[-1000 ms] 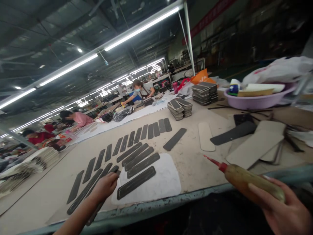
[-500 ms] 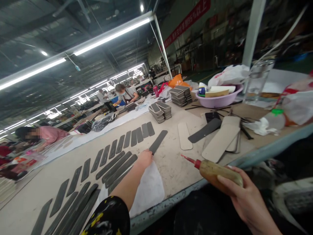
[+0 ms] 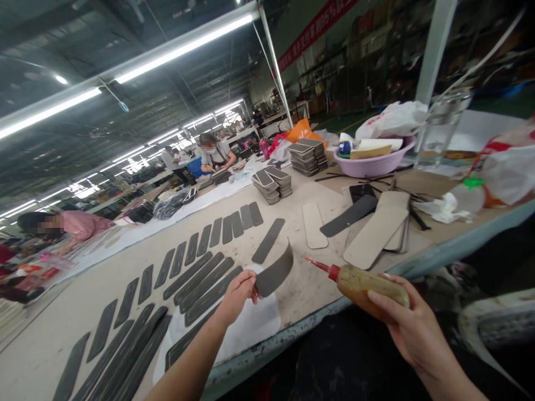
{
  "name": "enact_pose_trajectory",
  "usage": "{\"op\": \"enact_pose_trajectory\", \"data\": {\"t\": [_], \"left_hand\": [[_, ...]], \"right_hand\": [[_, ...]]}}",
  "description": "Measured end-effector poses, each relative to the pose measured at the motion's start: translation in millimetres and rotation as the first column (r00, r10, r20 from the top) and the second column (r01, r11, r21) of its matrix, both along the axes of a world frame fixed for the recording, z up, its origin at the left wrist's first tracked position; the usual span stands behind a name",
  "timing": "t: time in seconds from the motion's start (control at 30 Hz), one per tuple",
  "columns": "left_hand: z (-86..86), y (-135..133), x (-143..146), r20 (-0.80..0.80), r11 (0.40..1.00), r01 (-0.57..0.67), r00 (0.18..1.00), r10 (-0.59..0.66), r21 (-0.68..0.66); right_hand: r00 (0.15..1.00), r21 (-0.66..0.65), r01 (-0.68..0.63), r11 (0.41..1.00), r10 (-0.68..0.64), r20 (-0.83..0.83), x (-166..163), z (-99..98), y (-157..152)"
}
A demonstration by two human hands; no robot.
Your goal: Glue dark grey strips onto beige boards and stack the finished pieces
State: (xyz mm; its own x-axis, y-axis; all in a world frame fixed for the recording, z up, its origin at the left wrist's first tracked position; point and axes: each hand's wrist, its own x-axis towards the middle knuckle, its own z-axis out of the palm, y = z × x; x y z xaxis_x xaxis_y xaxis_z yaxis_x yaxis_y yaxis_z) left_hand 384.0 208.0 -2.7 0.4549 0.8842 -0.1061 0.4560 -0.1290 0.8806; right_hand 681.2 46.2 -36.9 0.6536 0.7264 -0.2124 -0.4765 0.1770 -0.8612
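Between the fingertips of my left hand (image 3: 241, 289) is one end of a dark grey strip (image 3: 276, 272), its far end curling upward off the table. Just beyond it a flat dark strip (image 3: 268, 240) lies on the table. My right hand (image 3: 412, 317) is wrapped round a squeeze bottle of amber liquid (image 3: 370, 291), its red nozzle pointing left toward the curled strip. Left of my left hand, rows of dark strips (image 3: 178, 260) with glossy edges lie spread out. A white sheet (image 3: 263, 317) lies partly under my left forearm.
Stacked pieces (image 3: 271, 186) stand at the back, near a purple basin (image 3: 374, 164) of items. Beige pieces (image 3: 378, 234) lie at right, before a glass jar (image 3: 445, 133). Co-workers (image 3: 215, 153) bend over the table's far side. The blue table edge (image 3: 309, 320) runs close to me.
My left hand has drawn back toward me and now holds a strip raised and bent. The flat strip it was touching lies free. The bottle has shifted slightly left.
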Motion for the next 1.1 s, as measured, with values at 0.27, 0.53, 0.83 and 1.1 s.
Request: {"op": "enact_pose_trajectory", "data": {"t": [0.27,0.53,0.83,1.1], "left_hand": [[-43.0,-34.7,-29.5,-0.109,0.931,-0.265,0.963,0.244,-0.250],[-38.9,-59.6,-50.0,-0.258,0.906,0.053,0.964,0.064,0.421],[-55.0,-57.7,-45.9,-0.402,0.635,0.336,0.915,-0.043,0.695],[-58.5,-60.0,-43.5,-0.337,0.597,0.280,0.941,-0.016,0.752]], "right_hand": [[0.981,-0.065,-0.077,0.995,0.087,0.173,-16.8,-12.0,-0.1],[0.765,-0.262,-0.093,0.960,0.238,0.599,-42.5,-1.5,0.2],[0.348,-0.187,-0.158,0.970,0.232,0.908,-79.6,5.3,10.1],[0.171,-0.100,-0.333,0.937,0.165,0.971,-102.3,9.0,33.2]]}}
